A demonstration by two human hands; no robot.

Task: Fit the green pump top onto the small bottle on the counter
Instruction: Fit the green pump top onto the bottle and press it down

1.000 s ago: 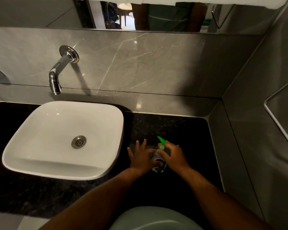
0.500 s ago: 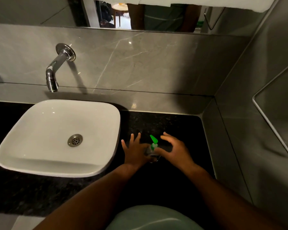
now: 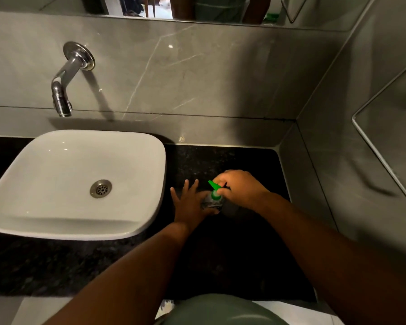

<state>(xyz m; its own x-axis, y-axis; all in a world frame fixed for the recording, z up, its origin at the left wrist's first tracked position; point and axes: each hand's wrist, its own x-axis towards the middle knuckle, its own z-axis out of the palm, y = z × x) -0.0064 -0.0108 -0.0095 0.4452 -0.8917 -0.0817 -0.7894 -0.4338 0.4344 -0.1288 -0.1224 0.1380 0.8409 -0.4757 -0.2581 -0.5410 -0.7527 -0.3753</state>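
A small clear bottle (image 3: 211,202) stands on the black counter (image 3: 244,165) just right of the sink. The green pump top (image 3: 214,189) sits on its neck, nozzle pointing up and left. My left hand (image 3: 189,202) holds the bottle's left side with thumb and palm, its other fingers spread upward. My right hand (image 3: 240,187) is closed around the pump top's right side from above. Most of the bottle's body is hidden between the two hands.
A white square basin (image 3: 33,184) with a metal drain (image 3: 100,188) fills the counter's left half. A chrome wall tap (image 3: 63,90) hangs over it. A grey side wall with a metal rail (image 3: 380,151) closes off the right. A mirror runs above the backsplash.
My right hand has closed down over the pump top, after hovering with its fingers spread beside it. My left hand stays on the bottle. The view has shifted slightly.
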